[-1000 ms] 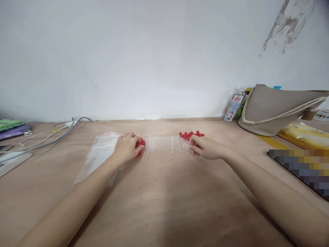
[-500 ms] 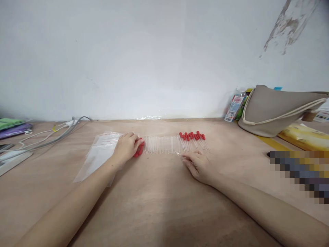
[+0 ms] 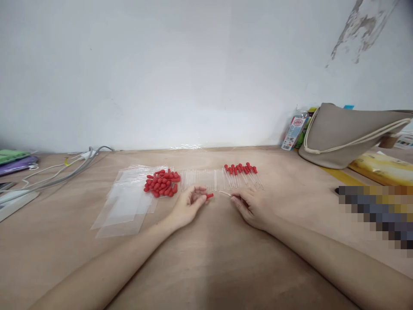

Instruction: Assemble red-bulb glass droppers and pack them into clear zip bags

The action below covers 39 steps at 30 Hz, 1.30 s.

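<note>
Red bulb [image 3: 209,196] pinched in left hand [image 3: 189,204], glass tube [image 3: 226,193] gripped by right hand [image 3: 250,206] — best kept coaxial, bulb eased on gently

- Sits on the head, looks forward and slightly down across the wooden table [image 3: 206,267] toward the white wall [image 3: 193,77]
- Stands near, with left hand [image 3: 189,206] and right hand [image 3: 253,210] at mid-frame, forearms entering from below

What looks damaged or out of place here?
Only the flaking paint patch, upper right on the wall, looks damaged. The red bulbs lie heaped beside a row of glass tubes; the left hand pinches one bulb, the right hand one tube.
</note>
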Each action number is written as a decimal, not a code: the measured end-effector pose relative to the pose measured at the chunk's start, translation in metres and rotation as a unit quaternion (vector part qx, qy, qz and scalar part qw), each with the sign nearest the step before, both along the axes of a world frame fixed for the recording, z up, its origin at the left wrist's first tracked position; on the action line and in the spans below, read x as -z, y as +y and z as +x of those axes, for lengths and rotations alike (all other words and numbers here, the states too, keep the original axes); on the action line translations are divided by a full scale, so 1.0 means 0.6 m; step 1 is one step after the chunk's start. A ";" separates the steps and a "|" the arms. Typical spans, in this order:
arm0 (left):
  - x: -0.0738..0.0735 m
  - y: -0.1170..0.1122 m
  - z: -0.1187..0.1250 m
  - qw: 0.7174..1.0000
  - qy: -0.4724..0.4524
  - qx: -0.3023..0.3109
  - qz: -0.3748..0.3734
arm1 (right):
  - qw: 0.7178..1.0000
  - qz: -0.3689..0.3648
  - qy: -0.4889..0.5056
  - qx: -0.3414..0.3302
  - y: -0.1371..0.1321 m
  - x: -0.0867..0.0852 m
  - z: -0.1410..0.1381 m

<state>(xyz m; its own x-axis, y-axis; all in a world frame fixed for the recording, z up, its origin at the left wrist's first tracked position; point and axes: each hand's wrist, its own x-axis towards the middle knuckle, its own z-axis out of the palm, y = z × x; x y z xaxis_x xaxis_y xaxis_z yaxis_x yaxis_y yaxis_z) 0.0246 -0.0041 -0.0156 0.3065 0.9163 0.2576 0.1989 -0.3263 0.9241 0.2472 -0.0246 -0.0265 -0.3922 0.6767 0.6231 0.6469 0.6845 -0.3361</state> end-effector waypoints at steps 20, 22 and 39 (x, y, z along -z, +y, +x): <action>-0.001 -0.016 0.011 0.995 -0.018 0.053 -0.079 | 0.999 -0.020 -0.015 -0.027 0.002 0.006 -0.010; 0.002 -0.018 0.014 0.996 -0.013 0.065 -0.067 | 0.999 -0.026 -0.017 -0.037 0.001 0.006 -0.011; 0.005 -0.037 0.002 0.971 0.172 0.087 0.142 | 0.992 -0.051 -0.092 -0.072 -0.002 -0.011 0.002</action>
<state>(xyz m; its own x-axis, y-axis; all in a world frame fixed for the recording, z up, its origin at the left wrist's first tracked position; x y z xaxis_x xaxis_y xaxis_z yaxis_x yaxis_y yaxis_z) 0.0261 -0.0260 -0.0185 0.5626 0.7506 0.3465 0.3996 -0.6138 0.6808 0.2485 -0.0256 -0.0198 -0.5901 0.6608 0.4638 0.6018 0.7430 -0.2930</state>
